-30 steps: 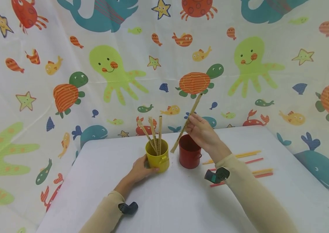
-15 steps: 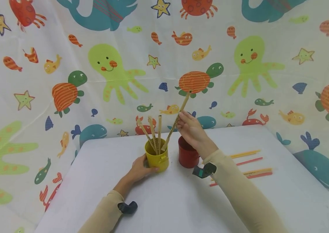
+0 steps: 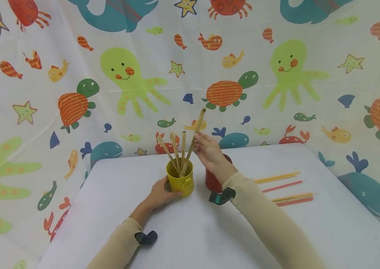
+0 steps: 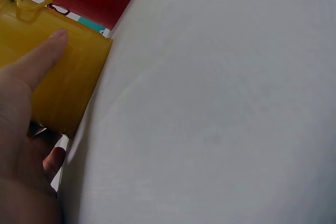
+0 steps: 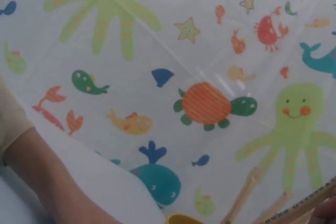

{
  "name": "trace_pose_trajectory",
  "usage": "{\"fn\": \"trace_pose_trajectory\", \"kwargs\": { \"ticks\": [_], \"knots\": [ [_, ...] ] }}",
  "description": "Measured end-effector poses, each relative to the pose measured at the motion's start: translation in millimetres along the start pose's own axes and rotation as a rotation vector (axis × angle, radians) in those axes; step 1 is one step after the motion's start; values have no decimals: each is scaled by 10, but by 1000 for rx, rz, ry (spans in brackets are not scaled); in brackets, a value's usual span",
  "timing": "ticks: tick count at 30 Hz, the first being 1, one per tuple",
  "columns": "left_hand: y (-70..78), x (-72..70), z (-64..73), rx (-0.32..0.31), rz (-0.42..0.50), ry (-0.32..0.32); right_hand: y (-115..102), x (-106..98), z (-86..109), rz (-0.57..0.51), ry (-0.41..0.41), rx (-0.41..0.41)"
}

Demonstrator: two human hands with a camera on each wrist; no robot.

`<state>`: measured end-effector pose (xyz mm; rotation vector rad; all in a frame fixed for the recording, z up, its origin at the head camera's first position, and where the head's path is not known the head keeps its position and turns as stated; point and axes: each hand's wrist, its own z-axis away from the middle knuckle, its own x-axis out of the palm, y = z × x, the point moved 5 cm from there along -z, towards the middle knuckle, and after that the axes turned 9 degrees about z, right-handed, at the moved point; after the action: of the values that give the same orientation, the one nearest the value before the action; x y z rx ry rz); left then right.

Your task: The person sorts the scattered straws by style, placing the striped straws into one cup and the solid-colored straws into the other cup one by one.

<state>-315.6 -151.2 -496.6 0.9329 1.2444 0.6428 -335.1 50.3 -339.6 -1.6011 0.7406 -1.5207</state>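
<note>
My left hand (image 3: 160,192) grips the small yellow bucket (image 3: 180,184) from its left side, thumb across the front. In the left wrist view that thumb lies along the yellow wall, under the folded handle. Several tan sticks (image 3: 175,151) with dark printing lean inside the bucket. My right hand (image 3: 209,151) pinches another tan stick (image 3: 198,125) partway up its length, its lower end inside the bucket's mouth and its top tilted right. Behind my right hand and wrist stands a red bucket (image 3: 212,182), partly hidden. The right wrist view catches the printed stick (image 5: 307,202) at its lower right corner.
On the right of the white table (image 3: 109,209) lie yellow sticks (image 3: 279,177) and pink sticks (image 3: 282,186), partly covered by my right forearm. A curtain (image 3: 176,37) printed with sea animals hangs behind the table.
My right hand has moved left from over the red bucket to the yellow one, and its tan stick has gone down into the yellow bucket's mouth. My left hand keeps its grip.
</note>
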Motion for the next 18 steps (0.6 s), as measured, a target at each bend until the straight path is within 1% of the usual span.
{"fn": "trace_pose_trajectory", "kwargs": {
  "ticks": [5,7,12,18],
  "knots": [
    [-7,3,-16,6,-3,-2,154,-1,-73,58,69,20],
    [-13,5,-25,6,-8,0,214,-21,-102,88,94,24],
    [-36,1,-37,-1,-20,6,372,-80,-139,164,155,64],
    [-18,-2,-33,6,-15,9,475,-110,-138,227,192,103]
  ]
}}
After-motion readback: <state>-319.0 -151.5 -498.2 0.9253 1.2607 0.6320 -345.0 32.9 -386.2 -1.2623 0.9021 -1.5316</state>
